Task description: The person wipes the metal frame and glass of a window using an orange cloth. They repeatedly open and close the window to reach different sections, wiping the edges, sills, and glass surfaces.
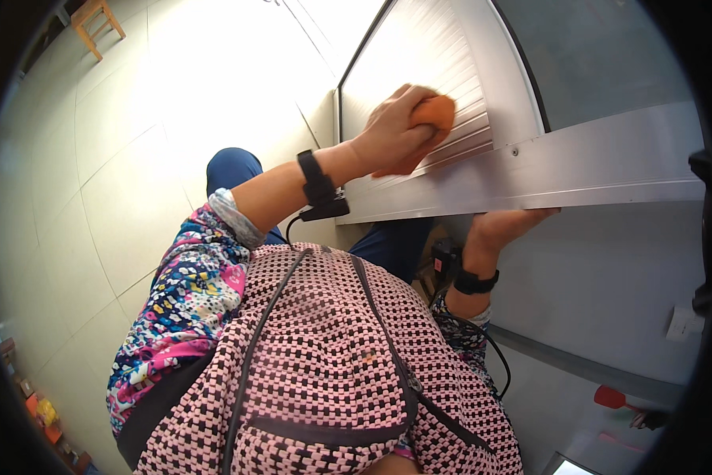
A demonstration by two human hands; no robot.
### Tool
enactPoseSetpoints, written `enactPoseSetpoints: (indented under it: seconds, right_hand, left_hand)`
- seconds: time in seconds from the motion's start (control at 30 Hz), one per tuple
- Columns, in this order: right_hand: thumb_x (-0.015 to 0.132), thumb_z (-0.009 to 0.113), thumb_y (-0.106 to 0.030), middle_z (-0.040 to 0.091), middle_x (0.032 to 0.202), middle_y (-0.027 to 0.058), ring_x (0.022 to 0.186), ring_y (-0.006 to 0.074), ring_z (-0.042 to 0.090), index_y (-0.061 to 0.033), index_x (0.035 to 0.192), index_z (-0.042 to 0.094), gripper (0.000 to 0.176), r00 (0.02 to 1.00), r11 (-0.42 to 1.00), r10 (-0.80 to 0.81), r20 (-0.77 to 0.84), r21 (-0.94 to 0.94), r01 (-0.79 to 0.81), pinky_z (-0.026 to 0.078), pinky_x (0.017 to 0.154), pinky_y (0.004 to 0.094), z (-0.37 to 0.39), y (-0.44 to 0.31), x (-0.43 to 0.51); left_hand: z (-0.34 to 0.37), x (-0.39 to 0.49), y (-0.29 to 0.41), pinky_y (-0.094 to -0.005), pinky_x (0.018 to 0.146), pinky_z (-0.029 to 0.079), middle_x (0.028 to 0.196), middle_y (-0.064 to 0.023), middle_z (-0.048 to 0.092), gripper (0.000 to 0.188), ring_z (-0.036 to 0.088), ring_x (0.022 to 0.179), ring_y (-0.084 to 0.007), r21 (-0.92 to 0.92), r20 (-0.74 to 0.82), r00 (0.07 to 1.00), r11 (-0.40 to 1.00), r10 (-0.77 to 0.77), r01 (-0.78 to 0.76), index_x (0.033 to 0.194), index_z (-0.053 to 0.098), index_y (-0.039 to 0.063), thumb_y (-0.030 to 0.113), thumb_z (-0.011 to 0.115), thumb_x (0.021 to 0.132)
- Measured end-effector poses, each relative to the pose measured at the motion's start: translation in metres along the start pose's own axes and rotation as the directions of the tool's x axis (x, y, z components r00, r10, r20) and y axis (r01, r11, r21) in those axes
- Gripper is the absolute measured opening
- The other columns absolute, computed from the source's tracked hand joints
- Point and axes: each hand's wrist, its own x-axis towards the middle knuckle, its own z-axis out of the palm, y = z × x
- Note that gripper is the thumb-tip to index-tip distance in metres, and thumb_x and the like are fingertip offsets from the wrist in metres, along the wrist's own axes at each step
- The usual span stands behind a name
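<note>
My left hand [397,127] grips a folded orange cloth [436,113] against or just above the ribbed lower panel [472,122] of a metal-framed door. Its fingers are curled around the cloth, and one corner hangs down towards the frame. Along its side, the silvery door frame [576,160] shows a screw, and a glass pane [599,59] fills the part beyond the crossbar. At the frame's near edge is my right hand [498,228], partly behind the door. The edge hides most of its fingers, so its grip is unclear.
Pale floor tiles [118,208] spread to the left, with a wooden stool [97,24] at the far upper left. A red-headed tool [610,396] shows at lower right. Dark cables run from both wrist straps, and assorted items [44,412] line the lower left rim.
</note>
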Motion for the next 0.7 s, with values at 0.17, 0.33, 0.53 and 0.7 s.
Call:
enactPoseSetpoints:
  seconds: [0.17, 0.33, 0.53, 0.7]
  right_hand:
    - [0.109, 0.037, -0.032, 0.06, 0.117, 0.0198, 0.102, 0.0263, 0.066, 0.0105, 0.122, 0.052, 0.047, 0.996, 0.993, 0.077, 0.04, 0.082, -0.08, 0.061, 0.08, 0.0379, 0.013, -0.021, -0.001]
    - [0.11, 0.035, -0.034, 0.058, 0.12, 0.0202, 0.099, 0.0287, 0.067, 0.0096, 0.127, 0.047, 0.048, 0.998, 0.993, 0.027, 0.06, 0.113, -0.034, 0.061, 0.079, 0.0384, 0.015, -0.016, -0.005]
    - [0.111, 0.035, -0.034, 0.058, 0.12, 0.0212, 0.099, 0.0294, 0.065, 0.01, 0.126, 0.048, 0.048, 0.984, 0.969, -0.178, 0.017, -0.169, 0.178, 0.058, 0.083, 0.0413, 0.006, -0.001, -0.008]
    - [0.111, 0.033, -0.036, 0.06, 0.117, 0.0217, 0.098, 0.0286, 0.065, 0.011, 0.122, 0.053, 0.052, 0.993, 0.985, -0.115, 0.017, -0.13, 0.116, 0.057, 0.081, 0.0417, 0.005, -0.002, -0.005]
  left_hand:
    - [0.013, 0.015, 0.042, -0.044, 0.094, 0.051, 0.123, -0.0105, 0.058, 0.05, 0.064, 0.106, -0.0332, 0.047, -0.05, 0.989, 0.989, 0.14, -0.137, 0.121, 0.063, 0.01, 0.027, 0.082, 0.079]
    - [0.017, -0.001, 0.025, -0.0411, 0.086, 0.054, 0.119, -0.0108, 0.059, 0.041, 0.065, 0.099, -0.0334, 0.031, -0.011, 0.988, 0.988, 0.152, -0.151, 0.114, 0.067, 0.008, 0.026, 0.08, 0.079]
    - [0.011, -0.029, -0.028, -0.043, 0.088, 0.055, 0.117, -0.0138, 0.061, 0.038, 0.065, 0.103, -0.037, 0.098, 0.164, 0.986, 0.994, 0.034, -0.05, 0.114, 0.067, 0.01, 0.026, 0.076, 0.081]
    - [0.005, -0.027, -0.036, -0.0441, 0.094, 0.051, 0.113, -0.0173, 0.062, 0.035, 0.063, 0.106, -0.0386, 0.249, 0.25, 0.933, 0.948, -0.26, 0.198, 0.113, 0.066, 0.007, 0.029, 0.069, 0.085]
